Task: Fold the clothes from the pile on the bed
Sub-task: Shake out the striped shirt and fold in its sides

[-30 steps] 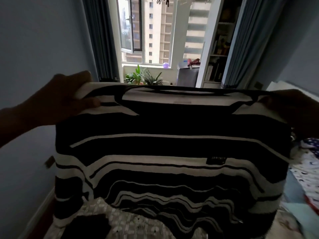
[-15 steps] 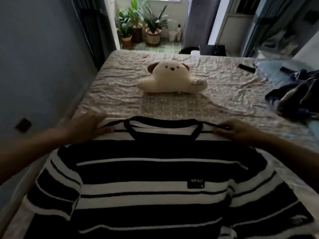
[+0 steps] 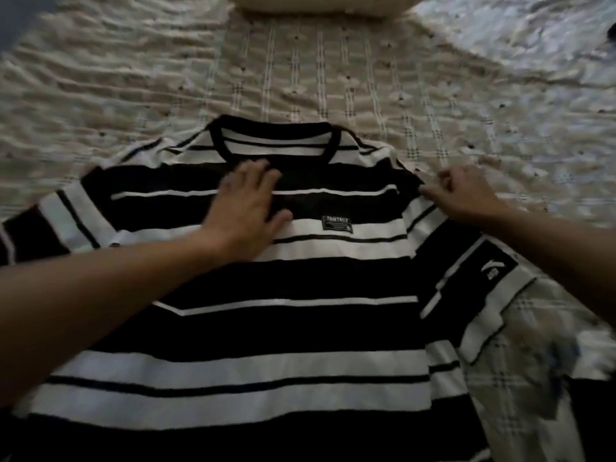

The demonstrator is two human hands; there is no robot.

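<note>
A black-and-white striped sweater [image 3: 283,328] lies flat and face up on the bed, its round collar pointing away from me and a small label on its chest. My left hand [image 3: 248,208] rests flat on the upper chest, fingers spread, holding nothing. My right hand [image 3: 466,193] pinches the fabric at the sweater's right shoulder seam. The right sleeve [image 3: 480,288], with a white logo, slants down to the right. The left sleeve runs off to the left edge.
The bed [image 3: 333,78] wears a wrinkled beige patterned cover. A cream plush toy [image 3: 320,3] lies at the top edge, mostly cut off. Pale blue bedding [image 3: 533,35] lies at the top right.
I held the sweater up by its shoulders, then laid it on the bed. My left hand has moved from the shoulder onto the chest. The camera has tilted down and closer.
</note>
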